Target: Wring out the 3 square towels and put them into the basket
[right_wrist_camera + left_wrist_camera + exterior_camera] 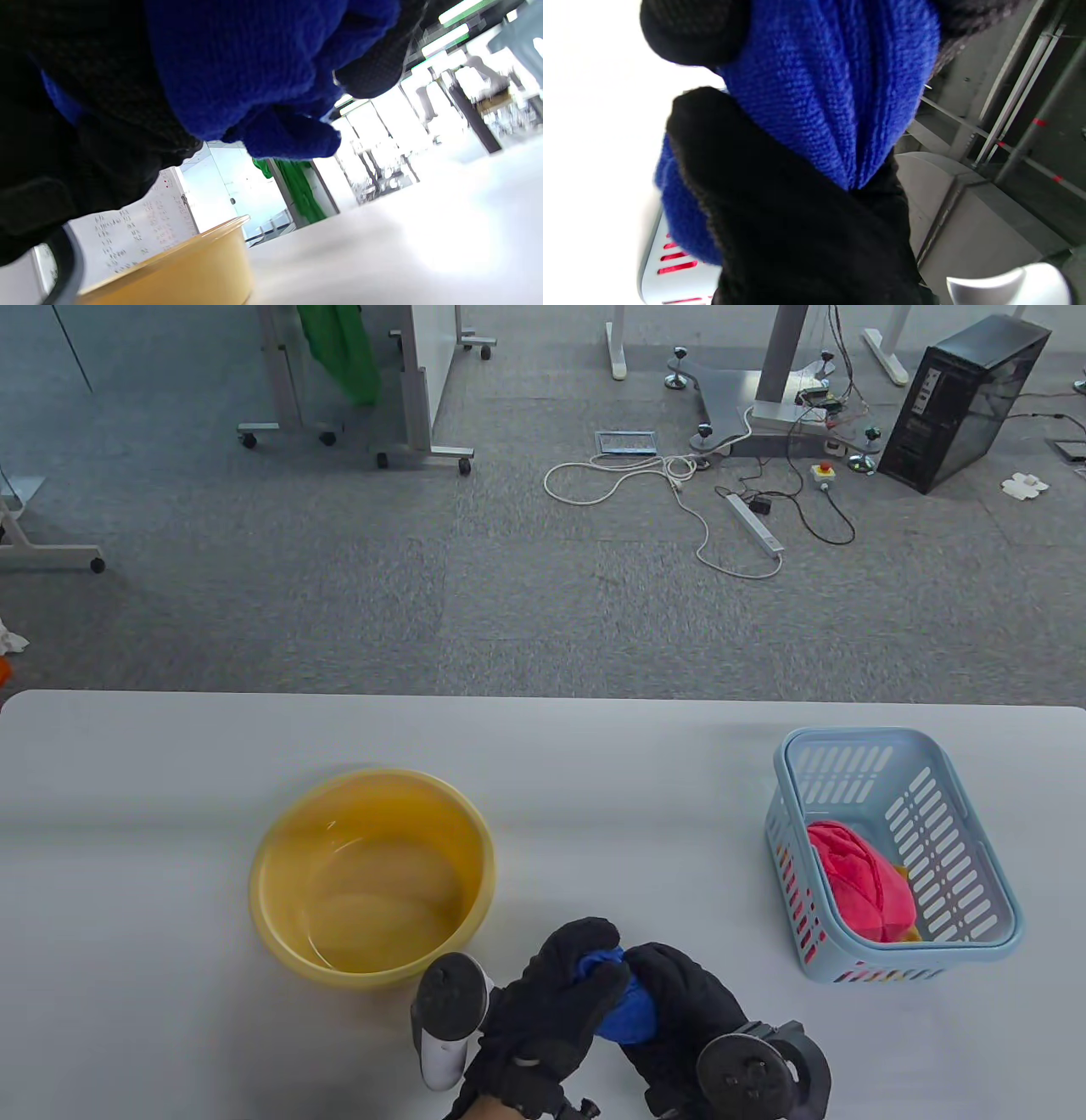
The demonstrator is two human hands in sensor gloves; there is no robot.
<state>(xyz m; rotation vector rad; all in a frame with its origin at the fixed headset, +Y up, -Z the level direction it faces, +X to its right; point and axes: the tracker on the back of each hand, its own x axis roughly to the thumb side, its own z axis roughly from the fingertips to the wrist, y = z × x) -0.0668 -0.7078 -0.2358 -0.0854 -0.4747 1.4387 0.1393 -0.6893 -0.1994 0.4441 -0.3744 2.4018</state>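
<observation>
A bunched blue towel (626,1011) is gripped between both gloved hands near the table's front edge. My left hand (564,976) curls over its upper left part; my right hand (679,993) wraps its right side. Both wrist views show the blue towel (831,93) (237,63) twisted and squeezed by black fingers (780,203). The light blue basket (976,848) stands at the right with a red towel (857,878) inside and an orange cloth edge (909,933) beneath it. The yellow basin (373,878) sits left of the hands, with a little water in it.
The white table (594,780) runs from left to right. Beyond its far edge lie grey carpet, cables, a power strip (753,524) and a black computer case (963,403). The basin rim (178,262) fills the right wrist view's lower left.
</observation>
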